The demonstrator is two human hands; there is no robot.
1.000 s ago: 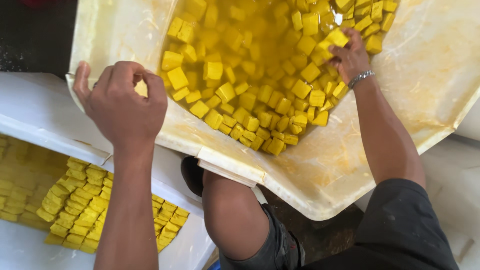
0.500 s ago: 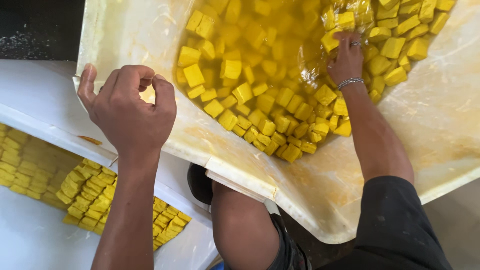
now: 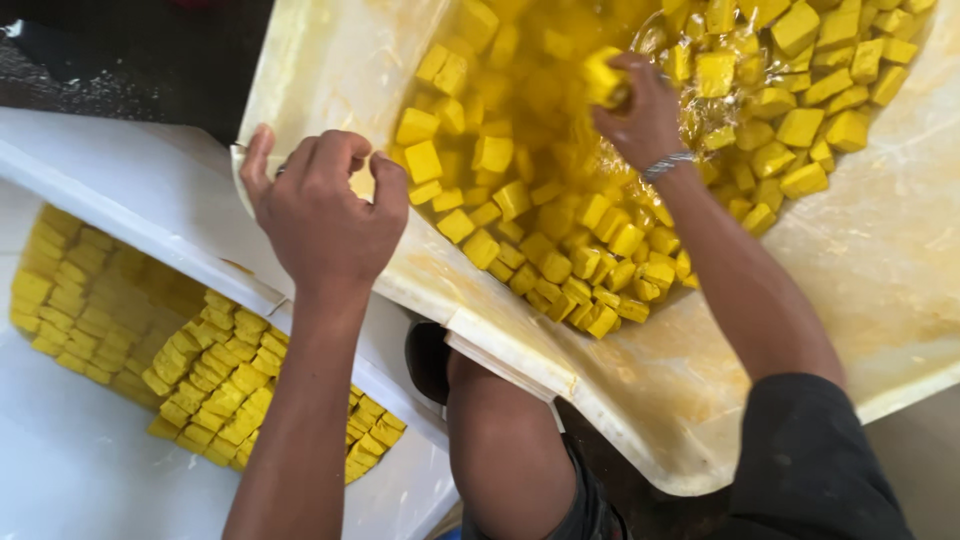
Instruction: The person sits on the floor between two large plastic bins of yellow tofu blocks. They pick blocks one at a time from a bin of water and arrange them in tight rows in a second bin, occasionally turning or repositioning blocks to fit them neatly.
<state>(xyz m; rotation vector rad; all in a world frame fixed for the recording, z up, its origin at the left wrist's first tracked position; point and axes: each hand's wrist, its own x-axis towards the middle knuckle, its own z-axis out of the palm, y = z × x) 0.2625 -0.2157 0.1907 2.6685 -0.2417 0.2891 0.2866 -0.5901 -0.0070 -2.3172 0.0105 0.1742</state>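
Vs. a second ago: right hand (image 3: 640, 115) moved from the tub's right edge toward its middle, now deeper among the cubes. Cube heap slid lower toward the tub's near lip. Left hand same spot on the rim, same grip.

Landmark = tub (image 3: 850, 300).

Nearest, below the tub's near lip: bare knee (image 3: 500, 440), dark shorts (image 3: 590, 510). Black sleeve (image 3: 810, 460) at the tub's near right side.

Left of the tub, lower: white tray (image 3: 90, 470) with yellow cubes laid in neat rows (image 3: 210, 390), a second block of rows (image 3: 70, 290) further left. White ledge (image 3: 110, 190) between tray and tub.

At the tub's left rim: left hand (image 3: 325, 215) clenched over the edge, fingers curled, gripping the rim.

Inside the tub: loose yellow cubes (image 3: 560, 260) piled in yellowish liquid, thickest along the near lip and far right. Tub walls cream, stained yellow, tub tilted.

Mid-tub, further in: right hand closed on one yellow cube (image 3: 605, 78), silver bracelet (image 3: 668, 165) on the wrist.

Beyond the tub's far left corner: dark surface (image 3: 130, 50).

No packages, labels or signs in view.
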